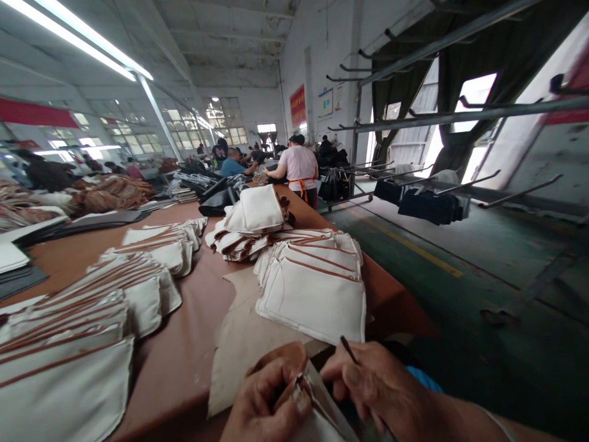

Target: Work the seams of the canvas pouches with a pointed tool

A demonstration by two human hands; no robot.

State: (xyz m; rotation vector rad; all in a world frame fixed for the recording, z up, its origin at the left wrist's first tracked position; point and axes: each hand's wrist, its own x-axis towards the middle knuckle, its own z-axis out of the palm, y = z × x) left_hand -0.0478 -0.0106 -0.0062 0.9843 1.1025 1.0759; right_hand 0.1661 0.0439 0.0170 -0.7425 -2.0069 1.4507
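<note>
At the bottom centre, my left hand (271,399) pinches the edge of a white leather panel (322,402) with a brown inner side. A brown curved flap rises behind these fingers. My right hand (375,383) is closed around a thin dark tool (348,350), whose end sticks up above the knuckles; its exact kind is not clear. Those fingers lie close to the panel's right side, and I cannot tell whether they touch it. Just beyond both hands lies a stack of white panels (317,294) with brown edges, on a beige sheet (239,344).
Rows of overlapping white panels (69,368) cover the left of the brown table (184,362). Another white pile (255,212) sits farther back, near black material (221,196). A metal rack (414,116) with long prongs stands right. A co-worker (301,162) stands at the table's far end.
</note>
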